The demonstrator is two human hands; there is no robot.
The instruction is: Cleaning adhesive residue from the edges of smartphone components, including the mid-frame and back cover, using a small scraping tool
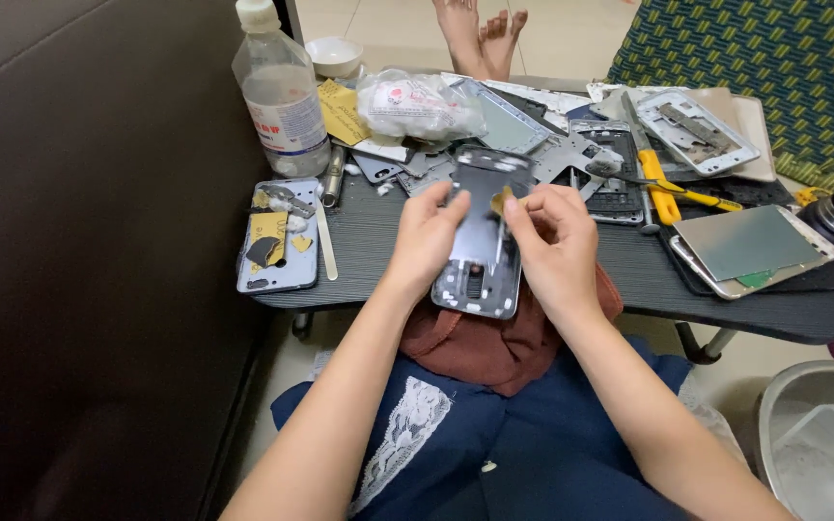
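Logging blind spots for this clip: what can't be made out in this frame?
Head view only:
- The phone housing: its side edges are covered by the left hand and right hand.
- The small yellow piece at the right fingertips: too small to identify.
- The metal basin: cut off by the frame corner.
- The pile of phone frames: overlapping, uncountable.

Phone back shell [483,253]: dark, glossy, rounded corners, long axis running away from the viewer, top end tilted up and far. Inner face up, with openings near the near end and pale patches along the far edge. Held above the worktop [629,275] edge, over a rust-red cloth. Small yellowish scrap [501,201], probably adhesive film, lifted off its upper right part.
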